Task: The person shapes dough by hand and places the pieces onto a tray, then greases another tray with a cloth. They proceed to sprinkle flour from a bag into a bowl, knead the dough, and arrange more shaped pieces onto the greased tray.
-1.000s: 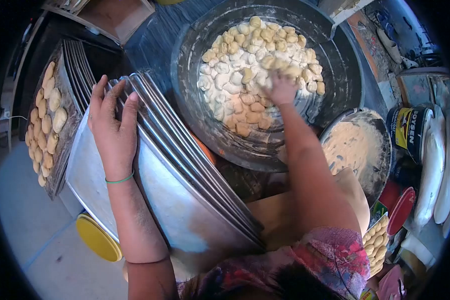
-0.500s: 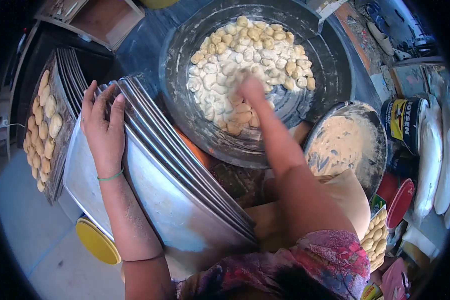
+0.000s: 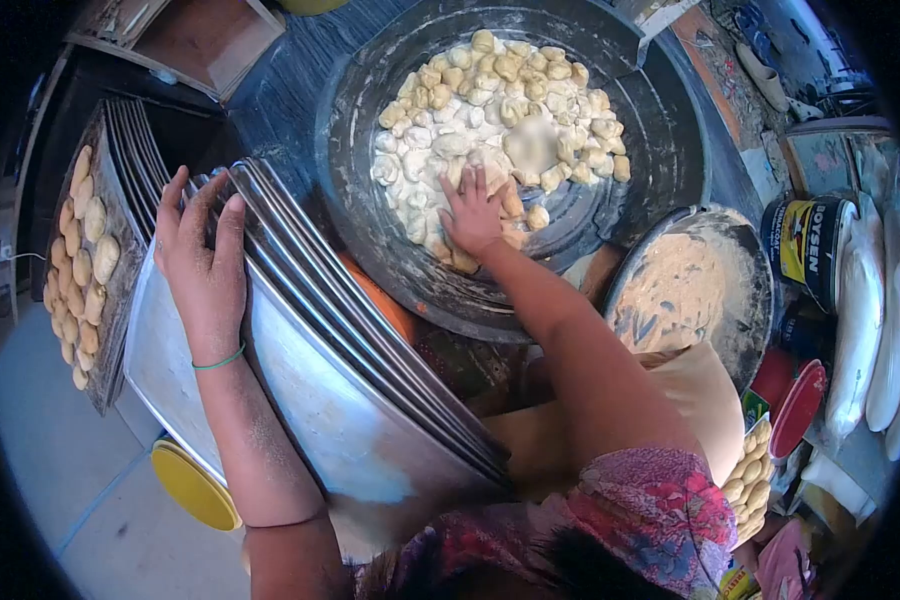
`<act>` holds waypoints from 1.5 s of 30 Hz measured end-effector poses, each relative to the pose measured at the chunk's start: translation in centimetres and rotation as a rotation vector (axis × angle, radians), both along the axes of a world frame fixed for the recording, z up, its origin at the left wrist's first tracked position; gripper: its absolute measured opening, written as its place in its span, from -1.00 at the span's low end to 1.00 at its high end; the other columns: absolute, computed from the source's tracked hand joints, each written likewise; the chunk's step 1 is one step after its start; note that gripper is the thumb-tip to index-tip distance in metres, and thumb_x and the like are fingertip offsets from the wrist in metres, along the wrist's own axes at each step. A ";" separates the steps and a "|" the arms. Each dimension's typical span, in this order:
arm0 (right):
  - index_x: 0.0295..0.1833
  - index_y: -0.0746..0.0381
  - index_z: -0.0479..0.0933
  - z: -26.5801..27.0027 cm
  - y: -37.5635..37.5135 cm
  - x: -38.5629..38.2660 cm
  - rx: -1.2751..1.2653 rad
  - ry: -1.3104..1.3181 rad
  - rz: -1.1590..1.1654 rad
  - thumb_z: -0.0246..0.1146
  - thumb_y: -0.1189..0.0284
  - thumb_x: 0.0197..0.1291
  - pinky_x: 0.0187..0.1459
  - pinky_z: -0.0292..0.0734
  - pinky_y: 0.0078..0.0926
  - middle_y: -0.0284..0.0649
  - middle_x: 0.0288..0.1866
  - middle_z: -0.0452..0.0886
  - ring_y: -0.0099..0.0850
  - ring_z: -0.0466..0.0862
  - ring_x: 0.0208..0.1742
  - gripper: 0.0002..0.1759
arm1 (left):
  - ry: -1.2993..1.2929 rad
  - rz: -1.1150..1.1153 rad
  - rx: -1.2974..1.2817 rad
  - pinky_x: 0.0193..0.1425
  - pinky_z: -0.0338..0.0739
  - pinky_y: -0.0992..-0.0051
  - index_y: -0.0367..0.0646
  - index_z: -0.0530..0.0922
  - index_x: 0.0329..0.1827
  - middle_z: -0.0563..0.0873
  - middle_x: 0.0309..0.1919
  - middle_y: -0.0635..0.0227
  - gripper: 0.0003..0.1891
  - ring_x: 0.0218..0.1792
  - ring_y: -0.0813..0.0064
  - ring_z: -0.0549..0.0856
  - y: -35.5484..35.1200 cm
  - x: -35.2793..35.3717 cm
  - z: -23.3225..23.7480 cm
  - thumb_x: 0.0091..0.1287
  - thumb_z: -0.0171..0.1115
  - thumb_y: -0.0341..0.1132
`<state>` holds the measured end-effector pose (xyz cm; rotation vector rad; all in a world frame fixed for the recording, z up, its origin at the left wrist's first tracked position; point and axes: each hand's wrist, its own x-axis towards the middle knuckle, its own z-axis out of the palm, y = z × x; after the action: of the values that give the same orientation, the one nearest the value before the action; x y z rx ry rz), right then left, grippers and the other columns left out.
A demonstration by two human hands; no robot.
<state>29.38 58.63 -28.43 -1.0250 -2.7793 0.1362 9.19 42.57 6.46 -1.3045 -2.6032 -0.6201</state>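
Note:
A big round black basin (image 3: pixel 660 150) holds many floured dough pieces (image 3: pixel 450 145). My right hand (image 3: pixel 475 215) lies on the dough at the basin's near side, palm down with fingers spread. One pale patch over the dough is blurred. To the left, metal trays (image 3: pixel 370 420) stand tilted in a stack. My left hand (image 3: pixel 205 245) rests on their upper edge, fingers apart and dusted with flour, a green band round the wrist.
Right of the basin is a smaller flour-coated bowl (image 3: pixel 685 285). Shaped dough pieces cover a tray (image 3: pixel 110 330) at far left. A paint can (image 3: pixel 810 245), red lid (image 3: pixel 800 405) and yellow lid (image 3: pixel 192 485) stand around. A wooden box (image 3: pixel 195 45) is at upper left.
My right hand has moved slightly left and down in the basin, and its fingers now show spread. Some dough pieces have shifted. My left hand stays on the trays.

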 end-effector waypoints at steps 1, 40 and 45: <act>0.47 0.11 0.11 -0.6 0.2 1.4 0.084 0.000 0.099 0.16 -0.17 -0.01 0.25 -0.26 0.61 -0.04 0.52 0.07 -0.02 -0.04 0.55 -0.02 | -0.010 -0.005 0.013 0.40 0.10 0.20 -0.07 0.64 0.07 0.43 0.28 0.12 -0.65 0.29 0.15 0.41 -0.1 -0.1 0.0 0.33 0.17 -0.12; 0.46 -0.28 0.15 7.1 11.6 5.9 -0.273 -0.310 -0.154 0.13 -0.10 0.17 0.42 -0.18 0.25 -0.25 0.56 0.02 -0.26 0.06 0.54 -0.27 | 0.000 -0.011 0.014 0.38 0.16 0.24 -0.13 0.64 0.05 0.44 0.27 0.07 -0.67 0.26 0.13 0.43 -0.4 -0.4 0.0 0.32 0.19 -0.18; 0.44 0.02 0.21 2.6 17.2 11.4 -0.566 0.095 -0.988 -0.04 -0.17 0.23 0.42 -0.34 0.23 0.04 0.52 0.04 0.09 -0.03 0.52 -0.24 | 0.011 -0.027 0.001 0.36 0.18 0.23 -0.13 0.64 0.05 0.44 0.27 0.08 -0.68 0.26 0.14 0.44 -0.1 -0.4 0.1 0.32 0.18 -0.18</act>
<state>40.78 75.88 -25.88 -2.2836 -1.8573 0.8036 8.79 42.51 6.56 -1.3407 -2.5800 -0.6163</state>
